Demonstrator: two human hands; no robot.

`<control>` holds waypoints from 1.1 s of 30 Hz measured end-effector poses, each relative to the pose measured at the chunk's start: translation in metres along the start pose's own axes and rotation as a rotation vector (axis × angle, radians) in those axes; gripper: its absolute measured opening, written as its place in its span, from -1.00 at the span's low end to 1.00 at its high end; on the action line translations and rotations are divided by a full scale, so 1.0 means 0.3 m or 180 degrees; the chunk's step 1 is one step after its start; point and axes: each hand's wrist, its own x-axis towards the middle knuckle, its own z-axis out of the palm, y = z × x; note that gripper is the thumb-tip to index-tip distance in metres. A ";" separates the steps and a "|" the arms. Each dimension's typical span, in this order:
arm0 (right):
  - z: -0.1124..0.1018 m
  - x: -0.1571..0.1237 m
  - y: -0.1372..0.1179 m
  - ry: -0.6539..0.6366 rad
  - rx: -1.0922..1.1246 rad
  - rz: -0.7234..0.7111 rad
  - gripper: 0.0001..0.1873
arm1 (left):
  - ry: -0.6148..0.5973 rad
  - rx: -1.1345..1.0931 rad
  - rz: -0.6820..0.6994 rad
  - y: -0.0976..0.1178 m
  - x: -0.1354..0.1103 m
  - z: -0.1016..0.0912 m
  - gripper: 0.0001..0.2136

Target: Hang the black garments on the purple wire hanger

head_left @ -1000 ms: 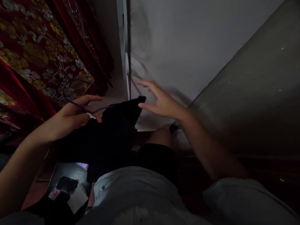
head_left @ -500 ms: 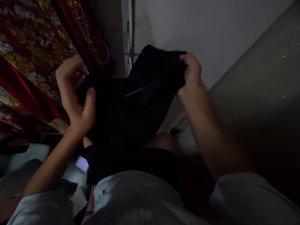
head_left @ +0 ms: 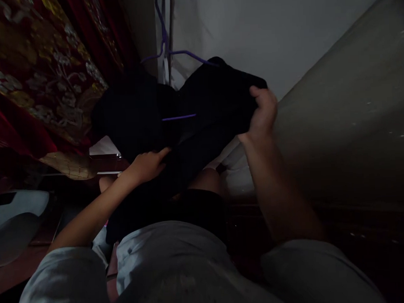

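Note:
A black shirt-like garment (head_left: 207,120) is spread above my lap on a purple hanger (head_left: 191,54). The hanger's hook rises toward the top of the view, and its lower bar shows through the garment's open front. With the fingers of my right hand (head_left: 264,108) closed round it, the garment's right shoulder is held out. My left hand (head_left: 147,166) is at the lower front edge, index finger along the cloth and the other fingers curled in on it. The dark cloth hides much of that grip.
Red cloth with gold and silver embroidery (head_left: 65,77) hangs at the left. A pale wall (head_left: 266,28) rises ahead, with a large greyish rounded surface (head_left: 347,114) at the right. A pale seat-like object (head_left: 24,222) stands lower left.
My left hand has left the garment's left shoulder and moved down and right to its front edge. The hanger's hook has come into view. My right hand keeps its hold.

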 end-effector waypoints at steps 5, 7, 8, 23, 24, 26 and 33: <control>-0.053 -0.114 0.039 0.0625 -0.0248 -0.0021 -0.77 | 0.0575 -0.0801 -0.0048 0.045 0.014 0.133 -0.82; -0.050 -0.243 0.085 0.1175 -0.0023 -0.0374 -0.72 | 0.0910 -0.1208 0.0003 0.070 0.029 0.168 -0.85; -0.041 -0.317 0.119 0.1277 0.0126 -0.0406 -0.76 | 0.1105 -0.1427 0.0052 0.084 0.036 0.181 -0.87; 0.036 -0.623 0.353 -0.1224 -0.0935 0.0373 -0.74 | 0.3007 -0.2486 -0.0861 0.153 0.009 0.433 -0.88; 0.030 -0.620 0.348 -0.1257 -0.0999 0.0283 -0.77 | 0.3039 -0.2489 -0.0810 0.151 0.005 0.428 -0.90; 0.018 -0.607 0.332 -0.1386 -0.1066 0.0244 -0.78 | 0.3041 -0.2515 -0.0748 0.151 0.000 0.422 -0.87; 0.024 -0.552 0.254 -0.1864 -0.0271 0.2001 -0.67 | 0.2972 -0.2605 -0.0464 0.167 0.002 0.430 -0.82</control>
